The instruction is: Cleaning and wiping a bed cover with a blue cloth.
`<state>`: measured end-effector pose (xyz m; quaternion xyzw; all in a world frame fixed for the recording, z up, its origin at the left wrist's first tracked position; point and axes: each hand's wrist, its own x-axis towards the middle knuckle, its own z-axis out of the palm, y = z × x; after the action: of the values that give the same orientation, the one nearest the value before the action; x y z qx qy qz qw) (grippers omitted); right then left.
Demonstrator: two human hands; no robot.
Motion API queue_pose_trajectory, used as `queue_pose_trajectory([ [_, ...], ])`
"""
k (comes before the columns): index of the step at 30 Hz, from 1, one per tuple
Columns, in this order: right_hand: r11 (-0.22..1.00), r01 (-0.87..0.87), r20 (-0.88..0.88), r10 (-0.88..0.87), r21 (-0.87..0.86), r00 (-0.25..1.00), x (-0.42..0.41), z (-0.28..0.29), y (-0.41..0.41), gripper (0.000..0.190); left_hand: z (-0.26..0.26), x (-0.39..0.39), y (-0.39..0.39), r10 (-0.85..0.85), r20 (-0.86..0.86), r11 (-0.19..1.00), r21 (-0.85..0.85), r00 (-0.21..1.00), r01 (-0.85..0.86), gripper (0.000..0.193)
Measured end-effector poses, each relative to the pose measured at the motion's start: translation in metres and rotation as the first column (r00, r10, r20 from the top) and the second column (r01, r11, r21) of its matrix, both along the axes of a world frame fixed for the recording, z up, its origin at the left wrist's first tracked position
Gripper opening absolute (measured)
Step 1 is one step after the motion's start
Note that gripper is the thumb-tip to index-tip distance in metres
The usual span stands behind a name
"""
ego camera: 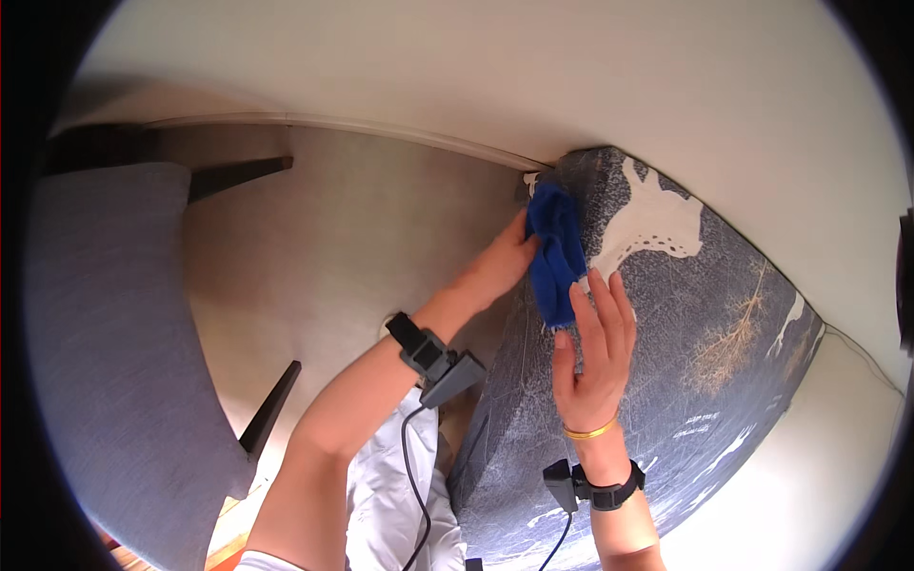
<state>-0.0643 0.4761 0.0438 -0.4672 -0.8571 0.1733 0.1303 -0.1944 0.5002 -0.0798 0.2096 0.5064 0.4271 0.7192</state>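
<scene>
A blue cloth (555,250) lies bunched over the far corner of a piece of furniture under a dark grey patterned cover (664,321). The cover shows a white deer-like figure and a tan branching motif. My left hand (515,250) grips the cloth's left side, and part of its fingers is hidden behind the fabric. Just beyond the cloth's near right edge, my right hand (596,350) hovers over or rests on the cover with fingers apart and nothing in it. I cannot tell whether its fingertips touch the cloth.
A pale wall (471,71) runs behind the covered furniture, with a baseboard (357,130) along the floor (343,235). At left stands a grey upholstered seat (121,342) on dark tapered legs (271,407). Black straps with cabled devices (435,360) circle both forearms. A thin cord (864,353) hangs along the right wall.
</scene>
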Motion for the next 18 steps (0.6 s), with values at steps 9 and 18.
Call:
queue_pose_trajectory([
  [9,0.925,0.318,-0.103,-0.343,-0.207,0.934,0.022,0.020,-0.056,0.050,0.080,0.049,-0.059,-0.049,-0.509,0.959,0.216,0.860,0.183,0.058],
  [18,0.761,0.649,0.277,-0.627,0.017,0.728,0.058,0.010,-0.069,0.054,0.128,0.053,-0.059,-0.059,-0.720,0.887,0.280,0.691,0.368,0.045],
])
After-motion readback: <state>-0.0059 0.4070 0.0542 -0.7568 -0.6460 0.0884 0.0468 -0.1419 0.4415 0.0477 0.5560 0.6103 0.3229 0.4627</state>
